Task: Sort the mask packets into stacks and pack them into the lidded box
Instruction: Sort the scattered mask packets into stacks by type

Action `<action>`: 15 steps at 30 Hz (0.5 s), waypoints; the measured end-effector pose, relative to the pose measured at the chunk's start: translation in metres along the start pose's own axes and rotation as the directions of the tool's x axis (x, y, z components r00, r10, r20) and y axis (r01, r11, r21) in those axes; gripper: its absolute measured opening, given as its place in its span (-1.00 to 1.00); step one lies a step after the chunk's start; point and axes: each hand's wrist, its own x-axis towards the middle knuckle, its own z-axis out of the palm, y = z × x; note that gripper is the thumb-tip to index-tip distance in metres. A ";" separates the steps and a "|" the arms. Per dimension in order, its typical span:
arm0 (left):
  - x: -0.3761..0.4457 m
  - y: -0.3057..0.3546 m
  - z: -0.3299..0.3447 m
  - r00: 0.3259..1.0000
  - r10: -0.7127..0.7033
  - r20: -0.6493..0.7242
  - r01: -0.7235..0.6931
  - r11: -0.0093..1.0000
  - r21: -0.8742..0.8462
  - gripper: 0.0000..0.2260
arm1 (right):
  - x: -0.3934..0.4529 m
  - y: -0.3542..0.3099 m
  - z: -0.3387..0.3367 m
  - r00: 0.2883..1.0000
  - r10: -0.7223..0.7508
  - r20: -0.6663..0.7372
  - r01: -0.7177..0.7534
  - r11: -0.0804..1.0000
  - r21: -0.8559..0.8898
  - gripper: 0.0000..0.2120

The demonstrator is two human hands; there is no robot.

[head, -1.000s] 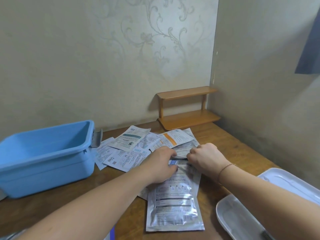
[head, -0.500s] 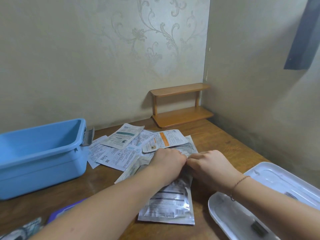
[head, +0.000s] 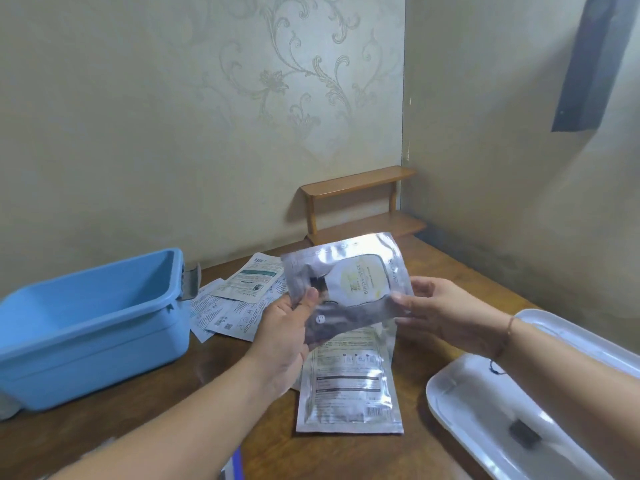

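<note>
A silver mask packet (head: 349,289) is held up in the middle of the frame for sorting.

The packet is pinched at its left edge by the left hand (head: 287,327) and at its right edge by the right hand (head: 440,310), both hands closed on it, above the wooden table (head: 450,271). For a good step, the printed face is probably best read first, then the packet is laid flat on the matching packet (head: 349,393) that lies just below the hands, edges kept in line. Loose packets (head: 235,299) are spread left of centre, beside the blue box (head: 86,327) at the left; the white lid (head: 485,403) is at the lower right.
</note>
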 end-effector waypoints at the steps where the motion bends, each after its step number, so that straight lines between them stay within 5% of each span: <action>1: -0.002 -0.001 0.001 1.000 -0.023 -0.001 0.023 0.999 -0.032 -0.77 | 0.000 -0.002 0.005 1.000 -0.019 -0.001 0.019 1.000 0.013 -0.55; 6: -0.006 -0.005 -0.005 0.997 -0.070 0.038 0.071 0.997 -0.026 -0.79 | -0.006 -0.013 0.012 0.998 -0.008 -0.065 0.013 0.997 0.078 -0.60; 11: 0.001 0.024 -0.024 0.990 0.034 -0.137 -0.029 0.999 0.038 -0.75 | -0.044 -0.026 0.047 0.982 0.084 0.169 -0.093 0.995 0.045 -0.55; 15: 0.000 0.052 -0.044 0.998 -0.046 0.035 0.038 0.981 0.190 -0.67 | -0.085 -0.023 0.100 0.960 0.080 0.268 -0.103 0.992 0.071 -0.57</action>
